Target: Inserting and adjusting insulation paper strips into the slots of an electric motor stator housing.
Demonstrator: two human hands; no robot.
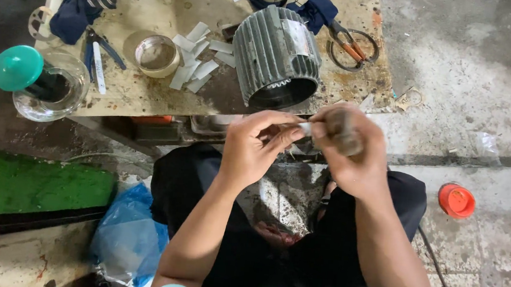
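Note:
My left hand [254, 148] and my right hand [349, 147] meet over my lap, just below the low wooden table [149, 94]. Between their fingertips they pinch a small white strip [304, 128], which looks like the paper pieces on the table. My right hand is blurred and partly hides the strip. A ribbed grey motor housing [277, 56] lies on its side on the table right above my hands, its open end facing me. A heap of white paper strips [194, 58] lies to its left.
On the table: a tape roll [156, 55], pliers with blue handles [98, 54], orange-handled scissors [350, 45], dark cloths. A glass bowl with a teal-capped bottle [39, 81] stands at the left corner. An orange lid [456, 200] and a blue bag [127, 231] lie on the floor.

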